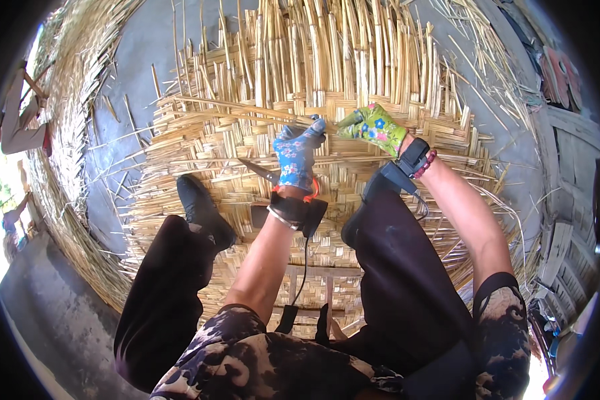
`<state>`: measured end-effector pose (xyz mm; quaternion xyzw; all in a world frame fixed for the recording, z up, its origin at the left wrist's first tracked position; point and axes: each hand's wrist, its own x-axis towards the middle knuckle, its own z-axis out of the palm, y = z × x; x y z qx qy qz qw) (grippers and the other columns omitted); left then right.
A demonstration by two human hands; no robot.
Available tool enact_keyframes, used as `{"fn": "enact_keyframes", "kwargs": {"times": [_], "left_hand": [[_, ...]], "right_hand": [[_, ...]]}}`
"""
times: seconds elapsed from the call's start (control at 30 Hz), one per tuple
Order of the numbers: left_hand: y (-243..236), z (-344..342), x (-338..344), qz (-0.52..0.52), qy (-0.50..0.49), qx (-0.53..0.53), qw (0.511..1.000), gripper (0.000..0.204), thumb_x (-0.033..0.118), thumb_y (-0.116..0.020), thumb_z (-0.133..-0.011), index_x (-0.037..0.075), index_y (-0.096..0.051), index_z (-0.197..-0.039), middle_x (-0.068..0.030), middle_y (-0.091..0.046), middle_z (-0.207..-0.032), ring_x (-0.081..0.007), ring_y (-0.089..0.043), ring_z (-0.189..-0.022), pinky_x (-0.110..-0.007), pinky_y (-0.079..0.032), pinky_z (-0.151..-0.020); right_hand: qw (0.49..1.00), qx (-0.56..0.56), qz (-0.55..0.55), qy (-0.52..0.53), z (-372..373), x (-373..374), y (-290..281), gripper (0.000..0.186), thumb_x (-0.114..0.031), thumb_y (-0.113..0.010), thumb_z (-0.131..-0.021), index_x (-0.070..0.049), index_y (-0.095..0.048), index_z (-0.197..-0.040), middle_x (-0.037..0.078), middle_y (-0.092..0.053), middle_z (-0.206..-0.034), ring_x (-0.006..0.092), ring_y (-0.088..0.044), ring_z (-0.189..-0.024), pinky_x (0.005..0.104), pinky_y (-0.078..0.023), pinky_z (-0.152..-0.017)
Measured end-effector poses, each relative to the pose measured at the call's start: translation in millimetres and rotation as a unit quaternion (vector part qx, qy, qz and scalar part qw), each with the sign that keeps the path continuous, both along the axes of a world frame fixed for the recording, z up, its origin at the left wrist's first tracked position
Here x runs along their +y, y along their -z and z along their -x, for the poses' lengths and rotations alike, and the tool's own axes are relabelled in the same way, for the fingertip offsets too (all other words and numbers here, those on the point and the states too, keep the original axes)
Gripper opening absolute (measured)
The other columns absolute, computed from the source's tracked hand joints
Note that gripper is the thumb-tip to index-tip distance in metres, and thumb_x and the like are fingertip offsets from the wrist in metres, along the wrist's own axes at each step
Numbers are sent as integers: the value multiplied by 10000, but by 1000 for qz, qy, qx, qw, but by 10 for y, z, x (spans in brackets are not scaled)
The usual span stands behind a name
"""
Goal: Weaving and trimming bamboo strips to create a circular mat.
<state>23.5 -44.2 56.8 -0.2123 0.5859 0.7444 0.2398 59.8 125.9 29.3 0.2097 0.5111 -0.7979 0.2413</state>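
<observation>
Blue-gloved, the left hand (295, 152) curls its fingers by some loose reed strips (247, 111); whether it grips them, you can't tell. In bends the green-gloved right hand (375, 130), just beside, its hold unclear too! Beneath both spreads the woven mat (340, 175).

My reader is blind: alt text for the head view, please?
Blue-gloved left hand and green-gloved right hand, close together over a woven mat; a blade juts out beside the left hand. Black shoes rest on the mat.
</observation>
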Motion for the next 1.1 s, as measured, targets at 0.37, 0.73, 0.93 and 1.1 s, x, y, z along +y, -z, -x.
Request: {"fn": "enact_keyframes", "kwargs": {"times": [0.37,0.73,0.93,1.1], "left_hand": [[-12,126,81,-27,-53,48,997,222,-34,-597,-706,-21,-547,-922,-78,-591,-781,-144,-575,-660,-251,-494,-593],[-207,665,45,-128,-36,7,991,249,-15,-606,-704,-28,-538,-943,-111,-584,-826,-180,-587,-709,-265,-510,-600],[-254,1105,258,-61,-7,98,993,248,0,-625,-689,-43,-540,-918,-112,-585,-843,-186,-588,-725,-257,-511,-632],[1,1592,341,-165,176,9,970,311,59,-579,-753,-37,-483,-1033,-158,-552,-980,-242,-566,-872,-322,-488,-756]], "right_hand": [[960,-54,270,43,82,-26,200,393,-360,-383,-831,-3,-541,-872,141,-536,-993,220,-534,-861,337,-429,-722],[969,-73,219,-87,294,481,190,404,-326,-276,-861,-37,-432,-1096,180,-573,-936,298,-595,-649,336,-486,-516],[975,-95,50,-195,647,567,66,457,-404,-342,-828,-33,-493,-1047,163,-584,-891,237,-595,-628,319,-475,-495],[984,-72,19,159,547,627,399,316,-293,-432,-814,-34,-518,-974,115,-584,-807,197,-571,-599,277,-457,-463]]}}
